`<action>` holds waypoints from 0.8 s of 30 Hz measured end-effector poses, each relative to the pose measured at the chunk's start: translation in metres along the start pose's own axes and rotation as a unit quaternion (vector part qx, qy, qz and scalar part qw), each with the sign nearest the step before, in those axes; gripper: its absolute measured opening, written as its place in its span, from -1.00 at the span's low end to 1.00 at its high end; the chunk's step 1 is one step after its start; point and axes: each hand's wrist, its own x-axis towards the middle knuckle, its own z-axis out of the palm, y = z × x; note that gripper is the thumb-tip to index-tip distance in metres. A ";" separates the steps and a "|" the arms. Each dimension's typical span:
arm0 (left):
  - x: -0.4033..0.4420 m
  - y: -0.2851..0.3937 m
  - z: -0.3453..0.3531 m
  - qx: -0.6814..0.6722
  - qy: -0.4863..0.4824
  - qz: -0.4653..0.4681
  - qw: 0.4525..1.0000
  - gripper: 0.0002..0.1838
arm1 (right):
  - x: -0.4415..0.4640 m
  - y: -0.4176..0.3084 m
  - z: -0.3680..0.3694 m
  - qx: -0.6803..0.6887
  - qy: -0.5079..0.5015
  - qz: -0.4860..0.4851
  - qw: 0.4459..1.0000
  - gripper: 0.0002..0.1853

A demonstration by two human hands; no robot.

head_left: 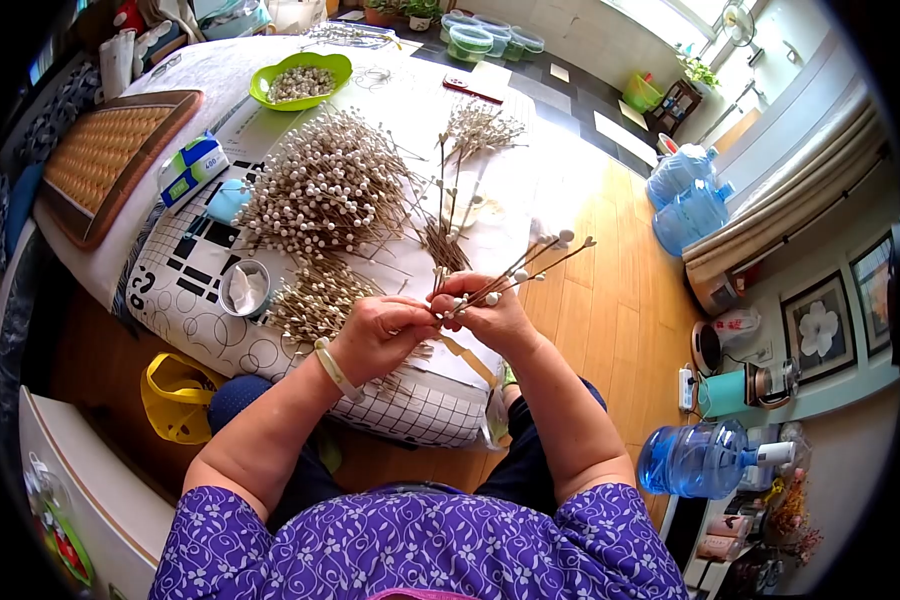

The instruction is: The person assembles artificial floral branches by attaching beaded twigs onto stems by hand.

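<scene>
Brown stems with white buds (523, 272) point up and right out of my right hand (490, 318), whose fingers are closed around them. My left hand (382, 332) is pinched at the lower end of this small bunch, close to the right fingertips; what it pinches is too small to make out. A large heap of white-budded stems (320, 180) lies beyond my left hand on the covered table. Nearer sits a pile of smaller, yellowish buds (320, 298). Just past my hands are bare brown stems (444, 245). A tan strip (468, 360) lies below my right hand.
A green bowl of loose buds (302, 82), a tissue pack (192, 170) and a small white cup (245, 288) stand on the table. Another stem bunch (480, 128) lies near a red phone-like object (472, 90). Blue water bottles (692, 462) stand at right; a yellow bag (175, 400) at left.
</scene>
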 end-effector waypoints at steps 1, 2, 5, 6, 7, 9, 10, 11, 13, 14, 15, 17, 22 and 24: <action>-0.002 -0.003 -0.001 -0.003 -0.008 0.000 1.000 -0.91 | 0.000 0.001 -0.001 0.031 0.005 0.013 0.999 -0.89; -0.002 -0.002 -0.001 -0.003 -0.008 0.000 1.000 -0.91 | -0.001 0.001 -0.001 0.062 0.011 0.026 0.998 -0.89; -0.002 -0.003 -0.003 0.017 -0.008 0.004 1.000 -0.91 | 0.000 -0.005 0.000 0.013 0.018 0.032 0.999 -0.86; -0.003 -0.004 -0.003 0.022 -0.011 0.004 1.000 -0.91 | 0.000 -0.005 0.000 -0.019 0.021 0.041 0.999 -0.85; -0.003 -0.005 -0.003 0.027 -0.014 0.004 1.000 -0.91 | 0.000 -0.005 0.000 -0.018 0.021 0.041 0.999 -0.85; -0.003 -0.004 -0.003 0.031 -0.017 0.009 0.999 -0.91 | 0.000 -0.002 0.001 -0.018 0.028 0.004 0.999 -0.85; -0.002 -0.003 -0.004 0.036 -0.019 0.013 0.999 -0.91 | 0.001 0.000 0.000 -0.018 0.028 0.004 0.999 -0.85; -0.002 -0.002 -0.004 0.036 -0.020 0.013 0.999 -0.91 | 0.002 0.001 -0.001 -0.020 0.024 -0.004 1.000 -0.86; -0.002 -0.001 -0.003 0.035 -0.029 0.015 0.999 -0.91 | 0.003 0.004 -0.002 -0.021 0.020 -0.011 1.000 -0.87; -0.001 -0.001 -0.003 0.035 -0.029 0.014 0.999 -0.91 | 0.003 0.005 -0.003 -0.013 0.017 -0.010 1.000 -0.89; -0.002 -0.001 -0.003 0.043 -0.027 0.019 0.999 -0.92 | 0.002 0.006 -0.003 -0.005 0.014 -0.008 1.000 -0.91; -0.001 -0.001 -0.003 0.050 -0.025 0.021 0.998 -0.93 | 0.004 0.007 -0.005 -0.009 0.001 -0.032 0.999 -0.93; -0.001 -0.003 -0.004 0.045 -0.037 0.048 0.997 -0.93 | 0.003 -0.002 -0.002 0.091 -0.044 0.032 0.994 -0.94; -0.001 -0.002 -0.003 0.040 -0.033 0.037 0.998 -0.93 | 0.004 0.003 -0.002 0.083 -0.025 0.040 0.995 -0.96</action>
